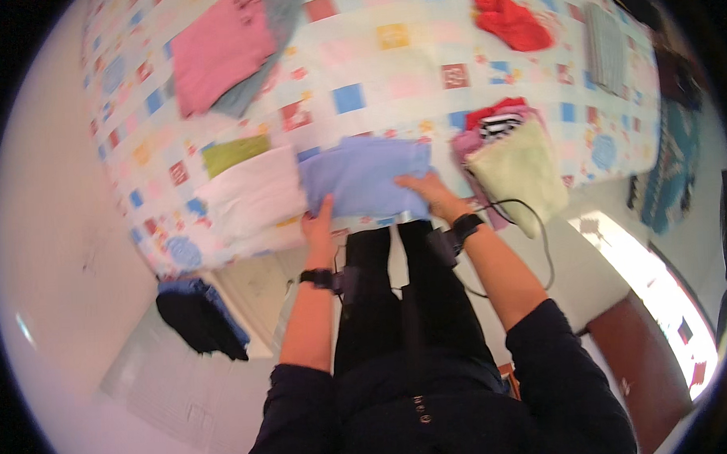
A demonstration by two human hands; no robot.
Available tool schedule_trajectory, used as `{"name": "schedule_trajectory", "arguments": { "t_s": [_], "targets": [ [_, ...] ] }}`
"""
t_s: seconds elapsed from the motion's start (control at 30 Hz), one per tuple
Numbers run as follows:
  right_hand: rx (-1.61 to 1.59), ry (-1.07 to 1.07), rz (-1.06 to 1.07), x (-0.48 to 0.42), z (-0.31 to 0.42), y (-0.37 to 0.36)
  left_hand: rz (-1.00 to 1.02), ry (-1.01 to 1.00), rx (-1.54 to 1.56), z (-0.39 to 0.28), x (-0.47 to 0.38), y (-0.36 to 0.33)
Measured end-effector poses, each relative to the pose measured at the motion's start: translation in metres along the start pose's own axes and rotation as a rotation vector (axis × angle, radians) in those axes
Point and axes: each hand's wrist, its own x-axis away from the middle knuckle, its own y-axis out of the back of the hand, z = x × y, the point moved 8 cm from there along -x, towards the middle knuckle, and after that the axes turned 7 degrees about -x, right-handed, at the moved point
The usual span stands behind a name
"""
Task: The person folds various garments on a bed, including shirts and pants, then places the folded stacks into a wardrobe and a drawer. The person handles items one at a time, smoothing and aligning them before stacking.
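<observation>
A folded light-blue garment (367,173) lies in front of me at the near edge of the bed. My left hand (319,228) is at its lower left corner, the thumb pointing up along the cloth. On the right side, my right hand (434,194) has its thumb on top of the fabric, and its other fingers are mostly hidden. A folded white cloth (254,195) borders the blue garment on the left, with a folded olive-green cloth (236,154) just beyond it. To the right sits a pile topped by a pale yellow-green garment (520,167).
A patterned sheet (394,64) covers the bed. Pink (222,52) and grey garments lie far left; a red garment (512,22) and a striped grey cloth (604,47) lie far right. Dark folded clothes (198,317) rest below the bed's left corner. A black cable (547,244) loops beside my right wrist.
</observation>
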Motion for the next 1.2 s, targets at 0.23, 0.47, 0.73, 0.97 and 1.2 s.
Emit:
{"name": "schedule_trajectory", "arguments": {
  "t_s": [0.23,0.47,0.73,0.97,1.2],
  "targets": [
    [-0.142,0.253,-0.112,0.108,-0.026,0.006,0.581,0.347,0.410,0.015,0.046,-0.064],
    [-0.421,0.359,-0.395,0.240,-0.036,0.084,1.015,0.148,0.212,-0.043,0.151,-0.161],
    [-0.095,0.712,-0.496,0.300,0.056,0.182,1.075,-0.196,0.049,-0.103,0.227,-0.275],
    [0.083,0.752,-0.570,0.197,0.086,0.262,0.814,-0.233,-0.016,-0.092,0.171,-0.336],
    [0.060,0.888,-0.710,0.205,0.071,0.282,0.760,-0.535,-0.008,-0.089,0.165,-0.342]
  ]
}}
